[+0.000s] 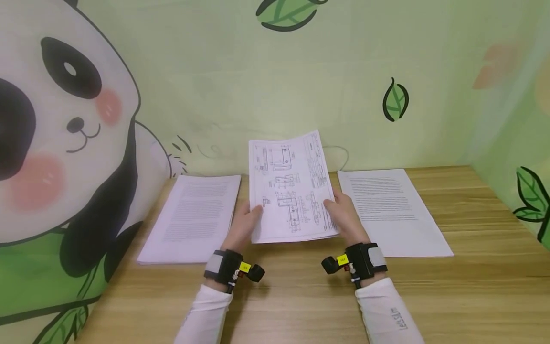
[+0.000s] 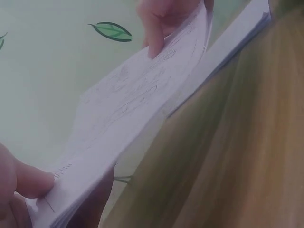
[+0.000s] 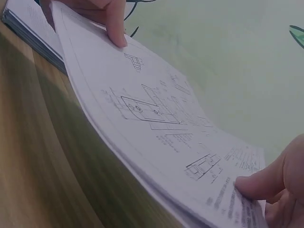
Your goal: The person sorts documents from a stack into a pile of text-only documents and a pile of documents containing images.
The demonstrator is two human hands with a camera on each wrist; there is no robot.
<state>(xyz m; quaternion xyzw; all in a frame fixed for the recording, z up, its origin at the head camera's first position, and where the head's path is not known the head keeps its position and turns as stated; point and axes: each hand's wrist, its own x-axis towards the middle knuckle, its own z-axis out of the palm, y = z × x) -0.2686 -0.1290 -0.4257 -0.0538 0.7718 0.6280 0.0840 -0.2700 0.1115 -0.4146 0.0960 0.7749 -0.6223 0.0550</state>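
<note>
A thin stack of paper (image 1: 288,191) printed with technical drawings is held up above the table, tilted toward me and slightly bowed. My left hand (image 1: 245,223) grips its left edge, thumb on the top sheet and fingers behind. On the opposite edge my right hand (image 1: 347,219) pinches it the same way. Several sheet edges show along the near side of the drawing stack (image 3: 142,133) in the right wrist view. In the left wrist view, the left thumb (image 2: 35,181) presses on the printed face, while the fingers beneath are mostly hidden.
A thick pile of text pages (image 1: 195,215) lies on the wooden table (image 1: 292,296) at left. Another pile of text pages (image 1: 391,212) lies at right. Behind stands a green wall (image 1: 206,71) with a panda and leaves, and a thin cable (image 1: 345,155) runs along it.
</note>
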